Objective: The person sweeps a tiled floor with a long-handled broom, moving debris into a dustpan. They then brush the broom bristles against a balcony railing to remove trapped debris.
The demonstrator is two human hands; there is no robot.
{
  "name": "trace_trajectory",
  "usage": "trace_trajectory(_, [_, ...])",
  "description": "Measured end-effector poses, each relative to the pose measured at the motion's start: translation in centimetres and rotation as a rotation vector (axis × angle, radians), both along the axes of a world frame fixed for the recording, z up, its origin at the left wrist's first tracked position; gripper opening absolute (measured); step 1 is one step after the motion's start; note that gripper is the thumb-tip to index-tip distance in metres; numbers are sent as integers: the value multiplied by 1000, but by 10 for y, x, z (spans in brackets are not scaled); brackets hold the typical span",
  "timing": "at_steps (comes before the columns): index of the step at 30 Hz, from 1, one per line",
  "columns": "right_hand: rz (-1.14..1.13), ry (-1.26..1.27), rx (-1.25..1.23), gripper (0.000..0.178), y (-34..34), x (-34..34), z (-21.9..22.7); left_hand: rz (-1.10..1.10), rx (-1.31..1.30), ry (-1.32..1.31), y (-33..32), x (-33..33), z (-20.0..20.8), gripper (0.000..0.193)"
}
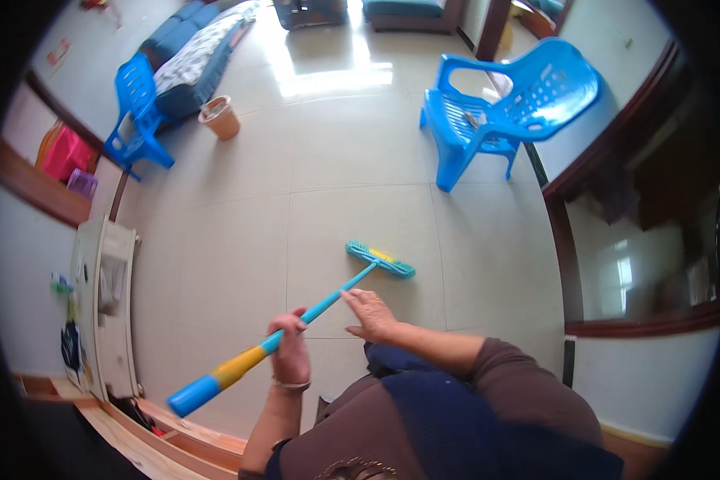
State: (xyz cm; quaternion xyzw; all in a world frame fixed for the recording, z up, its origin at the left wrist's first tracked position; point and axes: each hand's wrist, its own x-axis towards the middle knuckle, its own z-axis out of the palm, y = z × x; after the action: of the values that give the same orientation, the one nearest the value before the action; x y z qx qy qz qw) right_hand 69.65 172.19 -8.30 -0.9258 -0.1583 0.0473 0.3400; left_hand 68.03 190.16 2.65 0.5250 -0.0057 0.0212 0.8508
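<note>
A long-handled floor brush [322,304] slants across the middle of the view. Its teal and yellow bristled head [382,260] is out over the pale tiles, and the thick blue and yellow grip end points to the lower left. My left hand [291,352], with a bangle on the wrist, is wrapped round the handle just past the yellow part. Farther along, my right hand [370,317] lies beside the handle with its fingers stretched out and the thumb apart. Whether its fingertips touch the handle I cannot tell.
A blue plastic armchair [488,112] stands at the right, with a small item on its seat. Another blue chair [138,108], an orange-brown bin [220,118] and a sofa [196,60] are at the far left. A white cabinet [108,308] lines the left wall; a wooden frame [136,432] is nearer.
</note>
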Motion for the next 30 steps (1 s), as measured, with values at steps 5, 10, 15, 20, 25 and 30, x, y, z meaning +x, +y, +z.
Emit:
trace_trajectory(5, [79,50,298,42,22,62,-19,-291,7,3,20,63,51,29])
trace_trajectory(10, [-313,64,384,17,3,39,-25,-505,-44,97,-5,118,51,37])
trace_trajectory(15, [-883,113,135,18,-67,-53,-80,-839,-87,193,-66,160,3,31])
trace_trajectory(20, [-1248,497,-166,16,-98,-148,-119,-1240,212,565,-133,114,-70,3])
trace_trajectory(25, [-1327,756,-267,11,-73,-155,-151,-1338,265,779,-134,91,-105,7])
trace_trajectory(30, [-1145,629,-37,3,-12,-19,-175,-916,238,493,-85,189,-72,20])
